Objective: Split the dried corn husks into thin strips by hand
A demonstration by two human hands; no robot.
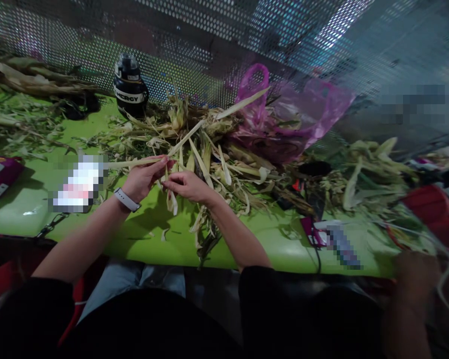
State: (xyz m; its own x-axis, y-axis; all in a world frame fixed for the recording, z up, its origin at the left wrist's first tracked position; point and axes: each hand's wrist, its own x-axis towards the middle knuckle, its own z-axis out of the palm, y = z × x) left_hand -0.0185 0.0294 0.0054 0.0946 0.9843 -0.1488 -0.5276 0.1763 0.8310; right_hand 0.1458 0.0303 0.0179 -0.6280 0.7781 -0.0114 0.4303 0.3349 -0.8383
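Note:
My left hand (145,175), with a white watch band on the wrist, is closed on a long pale leafy stalk (129,163) that sticks out to the left. Beside it, my right hand (189,186) pinches at the same bunch, its thumb and fingertips pressed together. Pale strips (172,203) hang below the fingertips; their join to the stalk is hidden by the fingers. Just beyond both hands lies a loose heap of yellowish-green leaves and stalks (224,167), partly trailing toward the table's front edge.
A black bottle (129,92) stands behind the heap, near a perforated metal screen (194,55). Right of it sits a pink plastic bag (284,129). A lit phone (80,182) lies left on the green table (142,244). Another person's hand (415,269) rests at far right, near more leaves (366,169).

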